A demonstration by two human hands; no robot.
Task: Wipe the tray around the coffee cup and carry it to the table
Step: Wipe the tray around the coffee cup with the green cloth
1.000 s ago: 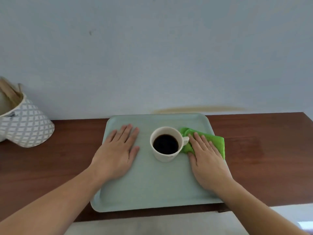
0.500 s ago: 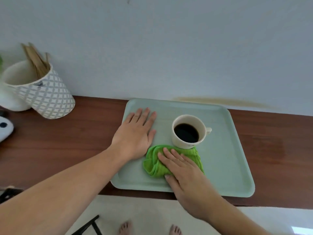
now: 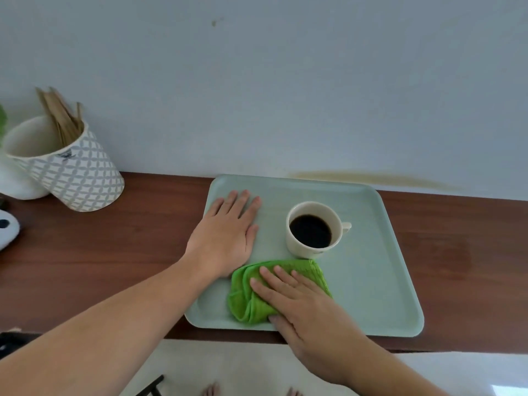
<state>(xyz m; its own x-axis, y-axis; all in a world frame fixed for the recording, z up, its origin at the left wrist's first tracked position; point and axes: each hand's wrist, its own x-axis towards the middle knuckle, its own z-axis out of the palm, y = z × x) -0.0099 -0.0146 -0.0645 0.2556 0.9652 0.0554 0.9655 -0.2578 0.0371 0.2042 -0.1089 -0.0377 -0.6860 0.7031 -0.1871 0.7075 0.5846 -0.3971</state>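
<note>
Two bare forearms enter from 7 and 5 o'clock; no sleeves, watch, bands or rings visible. Left hand (image 3: 225,235): gloveless, nails short and unpainted. Right hand (image 3: 303,307): likewise gloveless, nails short and plain. Bare toes (image 3: 212,390) at 6 o'clock, frame bottom; no footwear in view.

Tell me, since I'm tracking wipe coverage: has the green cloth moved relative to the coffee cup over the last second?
Yes. The green cloth, under the right hand, went from the coffee cup's handle side to the near side, toward the tray's front edge.
</note>
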